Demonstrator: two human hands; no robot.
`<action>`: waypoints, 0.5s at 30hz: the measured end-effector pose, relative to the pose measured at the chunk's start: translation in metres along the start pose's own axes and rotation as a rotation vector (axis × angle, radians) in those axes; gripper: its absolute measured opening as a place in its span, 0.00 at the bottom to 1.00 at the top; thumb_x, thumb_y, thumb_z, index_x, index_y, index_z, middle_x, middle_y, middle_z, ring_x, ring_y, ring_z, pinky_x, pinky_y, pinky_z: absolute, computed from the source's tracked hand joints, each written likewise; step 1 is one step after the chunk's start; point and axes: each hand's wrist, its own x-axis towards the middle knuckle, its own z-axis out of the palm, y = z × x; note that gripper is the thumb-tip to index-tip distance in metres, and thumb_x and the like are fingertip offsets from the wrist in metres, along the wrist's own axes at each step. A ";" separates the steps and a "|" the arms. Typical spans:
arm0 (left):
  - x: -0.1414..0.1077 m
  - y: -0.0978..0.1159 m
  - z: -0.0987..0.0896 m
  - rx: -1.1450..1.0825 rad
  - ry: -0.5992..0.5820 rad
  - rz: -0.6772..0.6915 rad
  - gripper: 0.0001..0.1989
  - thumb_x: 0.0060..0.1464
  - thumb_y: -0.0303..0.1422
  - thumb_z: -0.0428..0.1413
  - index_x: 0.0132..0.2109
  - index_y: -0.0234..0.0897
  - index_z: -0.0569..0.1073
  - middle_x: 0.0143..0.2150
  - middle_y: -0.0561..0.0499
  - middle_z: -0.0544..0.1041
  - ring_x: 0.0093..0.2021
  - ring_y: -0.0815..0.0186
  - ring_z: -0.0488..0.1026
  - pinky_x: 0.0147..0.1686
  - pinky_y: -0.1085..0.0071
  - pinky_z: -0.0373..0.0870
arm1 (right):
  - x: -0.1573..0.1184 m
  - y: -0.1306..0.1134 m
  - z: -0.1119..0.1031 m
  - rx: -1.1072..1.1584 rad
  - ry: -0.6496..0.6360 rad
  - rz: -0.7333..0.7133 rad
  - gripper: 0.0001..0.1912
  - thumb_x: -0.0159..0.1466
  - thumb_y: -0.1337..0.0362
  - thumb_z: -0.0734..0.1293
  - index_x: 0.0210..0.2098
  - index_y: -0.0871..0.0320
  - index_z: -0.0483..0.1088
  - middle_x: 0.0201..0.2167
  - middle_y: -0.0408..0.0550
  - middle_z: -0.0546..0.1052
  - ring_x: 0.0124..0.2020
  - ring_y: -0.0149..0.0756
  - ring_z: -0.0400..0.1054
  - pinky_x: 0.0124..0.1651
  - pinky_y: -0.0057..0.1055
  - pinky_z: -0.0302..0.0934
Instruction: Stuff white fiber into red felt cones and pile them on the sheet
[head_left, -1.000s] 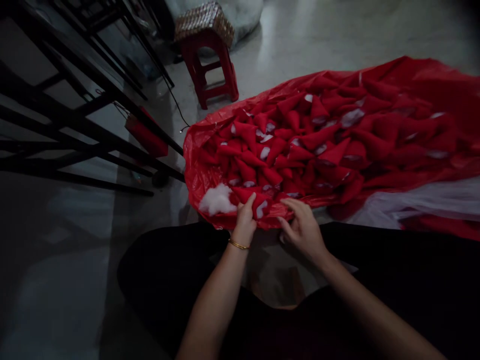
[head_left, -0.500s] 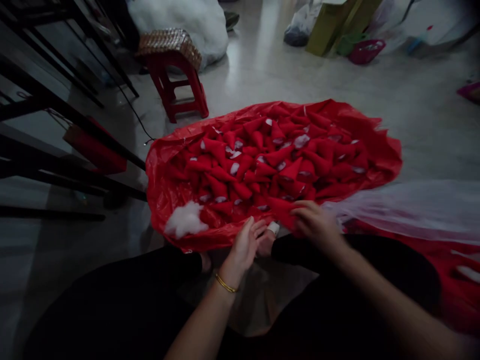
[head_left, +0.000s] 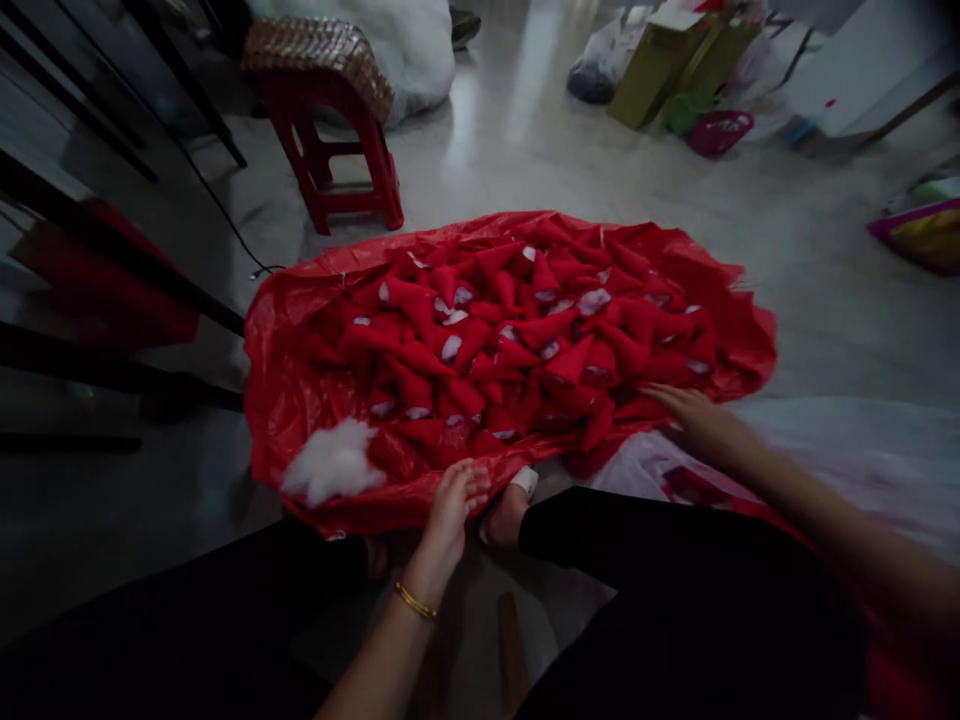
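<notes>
Many red cone-shaped cloth pieces (head_left: 517,330) with white filling at their ends lie heaped in an open red plastic bag (head_left: 281,350) on the floor. A tuft of white stuffing (head_left: 334,462) rests at the bag's near left. My left hand (head_left: 456,500), with a gold bracelet at the wrist, is at the bag's near edge, fingers apart and nothing held. Over the right part of the near edge, my right hand (head_left: 694,420) reaches toward the cones with fingers stretched out. Its fingertips are near the red cloth; I see nothing gripped in it.
A red stool (head_left: 349,150) with a woven top stands behind the bag, near a large white sack (head_left: 416,60). Black metal legs (head_left: 195,290) are at the left. Clear plastic (head_left: 847,450) lies at the right. Farther back are a yellow box (head_left: 652,75) and pink basket (head_left: 718,131).
My right hand has moved right and slightly forward, and the red cloth that was at its fingers is no longer there. My left hand has shifted slightly left and down; the view has shifted too.
</notes>
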 end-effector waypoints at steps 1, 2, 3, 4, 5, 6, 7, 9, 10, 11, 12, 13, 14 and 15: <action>0.000 -0.005 0.002 0.020 -0.005 -0.014 0.12 0.50 0.33 0.59 0.42 0.35 0.72 0.39 0.44 0.80 0.32 0.66 0.77 0.33 0.71 0.71 | 0.035 -0.013 0.022 -0.051 -0.059 -0.014 0.27 0.60 0.68 0.62 0.59 0.57 0.69 0.61 0.59 0.69 0.53 0.52 0.68 0.51 0.48 0.64; 0.000 -0.010 0.003 0.036 -0.009 -0.028 0.12 0.49 0.34 0.60 0.41 0.35 0.72 0.38 0.44 0.80 0.32 0.65 0.77 0.32 0.71 0.71 | 0.067 -0.025 0.041 -0.085 -0.107 -0.025 0.29 0.60 0.71 0.60 0.62 0.58 0.65 0.66 0.58 0.64 0.59 0.52 0.64 0.53 0.49 0.63; 0.000 -0.014 0.004 0.050 -0.010 -0.036 0.13 0.48 0.35 0.61 0.41 0.35 0.72 0.38 0.44 0.80 0.31 0.65 0.77 0.31 0.71 0.70 | 0.095 -0.035 0.059 -0.088 -0.133 -0.009 0.29 0.60 0.74 0.59 0.61 0.59 0.66 0.66 0.58 0.62 0.61 0.52 0.61 0.55 0.50 0.60; 0.000 -0.017 0.004 0.060 -0.009 -0.040 0.14 0.47 0.36 0.62 0.41 0.35 0.72 0.37 0.44 0.80 0.31 0.65 0.77 0.30 0.72 0.70 | 0.118 -0.044 0.073 -0.051 -0.164 0.014 0.26 0.60 0.75 0.59 0.58 0.59 0.69 0.64 0.58 0.65 0.62 0.51 0.60 0.58 0.50 0.58; 0.001 -0.018 0.004 0.067 -0.011 -0.040 0.15 0.46 0.36 0.63 0.41 0.35 0.72 0.37 0.44 0.80 0.30 0.65 0.77 0.30 0.72 0.69 | 0.136 -0.050 0.083 -0.005 -0.185 0.043 0.23 0.61 0.74 0.60 0.53 0.59 0.72 0.61 0.58 0.70 0.61 0.50 0.61 0.59 0.49 0.57; 0.001 -0.020 0.004 0.073 -0.016 -0.037 0.15 0.46 0.37 0.63 0.41 0.35 0.73 0.36 0.45 0.80 0.30 0.65 0.77 0.29 0.72 0.69 | 0.149 -0.054 0.090 0.044 -0.200 0.072 0.19 0.61 0.74 0.61 0.48 0.60 0.75 0.55 0.59 0.75 0.59 0.49 0.63 0.59 0.48 0.56; 0.001 -0.020 0.004 0.076 -0.022 -0.031 0.16 0.46 0.37 0.63 0.41 0.35 0.73 0.35 0.45 0.80 0.29 0.66 0.76 0.29 0.72 0.69 | 0.157 -0.056 0.093 0.076 -0.208 0.095 0.16 0.61 0.72 0.61 0.45 0.60 0.76 0.50 0.59 0.78 0.55 0.48 0.66 0.58 0.46 0.58; 0.002 -0.018 0.002 0.069 -0.021 -0.019 0.15 0.46 0.36 0.63 0.40 0.35 0.73 0.34 0.45 0.80 0.28 0.66 0.76 0.28 0.72 0.68 | 0.163 -0.057 0.089 0.193 -0.171 0.164 0.14 0.62 0.69 0.63 0.45 0.62 0.76 0.44 0.58 0.80 0.49 0.47 0.71 0.54 0.42 0.62; 0.002 -0.017 0.002 0.060 -0.014 -0.015 0.15 0.46 0.36 0.63 0.40 0.35 0.73 0.34 0.45 0.80 0.28 0.66 0.76 0.29 0.72 0.68 | 0.161 -0.057 0.083 0.263 -0.139 0.201 0.15 0.63 0.66 0.63 0.47 0.63 0.75 0.43 0.57 0.80 0.46 0.46 0.72 0.51 0.40 0.64; 0.002 -0.016 0.001 0.050 -0.005 -0.013 0.15 0.46 0.36 0.63 0.40 0.35 0.73 0.34 0.45 0.80 0.28 0.66 0.76 0.29 0.72 0.68 | 0.156 -0.058 0.075 0.361 -0.108 0.240 0.17 0.64 0.63 0.63 0.50 0.63 0.74 0.44 0.56 0.80 0.45 0.45 0.73 0.49 0.38 0.66; 0.002 -0.014 0.000 0.042 0.003 -0.010 0.14 0.47 0.36 0.63 0.40 0.35 0.73 0.34 0.45 0.80 0.28 0.66 0.76 0.29 0.73 0.68 | 0.148 -0.059 0.065 0.490 -0.080 0.280 0.20 0.64 0.60 0.64 0.52 0.62 0.72 0.45 0.54 0.80 0.45 0.44 0.74 0.48 0.37 0.68; 0.002 -0.012 0.000 0.038 0.005 -0.005 0.14 0.47 0.36 0.63 0.40 0.35 0.73 0.34 0.45 0.80 0.28 0.67 0.76 0.29 0.73 0.68 | 0.139 -0.062 0.054 0.638 -0.059 0.324 0.22 0.64 0.56 0.65 0.54 0.61 0.72 0.46 0.53 0.80 0.45 0.43 0.74 0.48 0.36 0.69; 0.001 -0.011 0.000 0.039 -0.001 0.001 0.13 0.48 0.36 0.62 0.41 0.35 0.73 0.35 0.45 0.80 0.29 0.67 0.76 0.30 0.73 0.69 | 0.129 -0.066 0.042 0.782 -0.053 0.376 0.24 0.63 0.53 0.66 0.54 0.60 0.72 0.46 0.51 0.80 0.45 0.43 0.75 0.48 0.37 0.70; 0.000 -0.009 0.001 0.044 -0.010 0.011 0.13 0.48 0.35 0.62 0.41 0.35 0.73 0.35 0.45 0.80 0.29 0.67 0.76 0.30 0.73 0.69 | 0.117 -0.072 0.032 0.902 -0.061 0.438 0.24 0.62 0.51 0.67 0.53 0.59 0.72 0.46 0.50 0.80 0.45 0.43 0.75 0.47 0.37 0.71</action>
